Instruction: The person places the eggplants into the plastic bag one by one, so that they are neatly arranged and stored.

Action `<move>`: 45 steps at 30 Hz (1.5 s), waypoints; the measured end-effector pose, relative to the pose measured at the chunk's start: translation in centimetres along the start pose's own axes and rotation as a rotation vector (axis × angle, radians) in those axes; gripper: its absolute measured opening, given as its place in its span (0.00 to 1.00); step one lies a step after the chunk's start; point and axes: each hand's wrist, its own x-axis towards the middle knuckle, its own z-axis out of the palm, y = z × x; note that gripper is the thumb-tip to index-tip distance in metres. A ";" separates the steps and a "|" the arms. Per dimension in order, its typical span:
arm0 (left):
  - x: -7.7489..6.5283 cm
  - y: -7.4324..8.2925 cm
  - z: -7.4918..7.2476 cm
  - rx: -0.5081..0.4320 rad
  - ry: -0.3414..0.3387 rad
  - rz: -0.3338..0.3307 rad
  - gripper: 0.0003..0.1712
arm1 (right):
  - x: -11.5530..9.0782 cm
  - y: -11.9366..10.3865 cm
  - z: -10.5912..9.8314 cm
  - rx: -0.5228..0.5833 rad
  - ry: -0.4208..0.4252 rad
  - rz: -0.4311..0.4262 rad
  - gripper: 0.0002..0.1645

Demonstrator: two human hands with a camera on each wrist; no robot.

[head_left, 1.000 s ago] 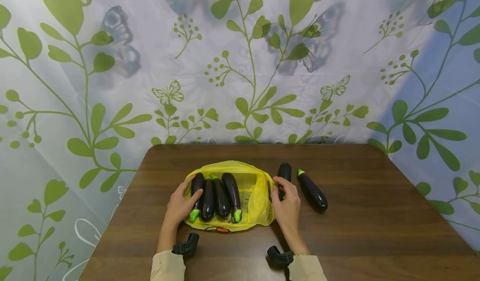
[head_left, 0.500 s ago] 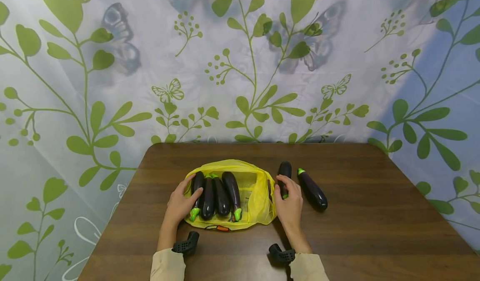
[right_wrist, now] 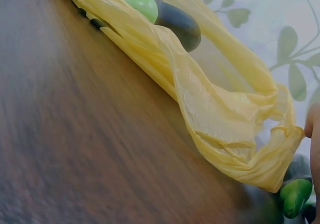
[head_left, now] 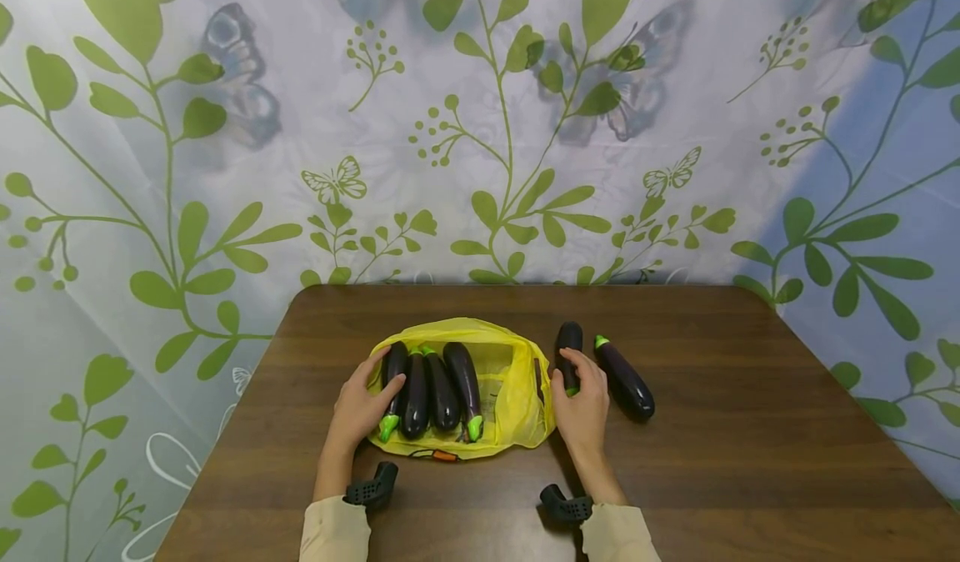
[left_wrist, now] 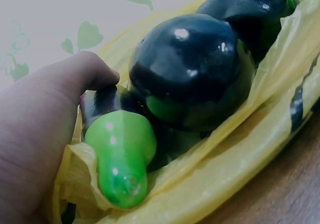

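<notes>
A yellow plastic bag [head_left: 525, 395] lies with its mouth spread, several eggplants [head_left: 444, 391] side by side in its left part. My left hand [head_left: 360, 408] holds the bag's left side, its thumb over the leftmost eggplant [head_left: 394, 370]. In the left wrist view that eggplant's green stem cap [left_wrist: 125, 149] pokes up by the thumb; the other fingers are hidden. My right hand [head_left: 583, 395] pinches the bag's right rim, which is drawn to a point at a fingertip in the right wrist view. Just beyond this hand lies another eggplant [head_left: 569, 341], partly covered by it.
One more eggplant [head_left: 626, 380] lies on the brown wooden table [head_left: 735, 462] to the right of my right hand. Behind the table's far edge hangs a leaf-patterned curtain [head_left: 480, 128]. An orange-and-black tab [head_left: 444, 455] shows at the bag's near edge.
My right hand has shifted slightly to the right, and the bag's right rim has stretched a little with it. The left hand and the eggplants have stayed in place.
</notes>
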 end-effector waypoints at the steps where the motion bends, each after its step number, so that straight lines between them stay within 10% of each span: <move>1: 0.0 0.0 0.0 0.002 -0.001 -0.001 0.38 | 0.0 0.0 0.0 0.001 -0.002 0.007 0.20; 45: 0.0 0.0 -0.1 0.014 0.000 -0.007 0.38 | 0.4 0.4 -0.7 -0.124 -0.172 0.250 0.32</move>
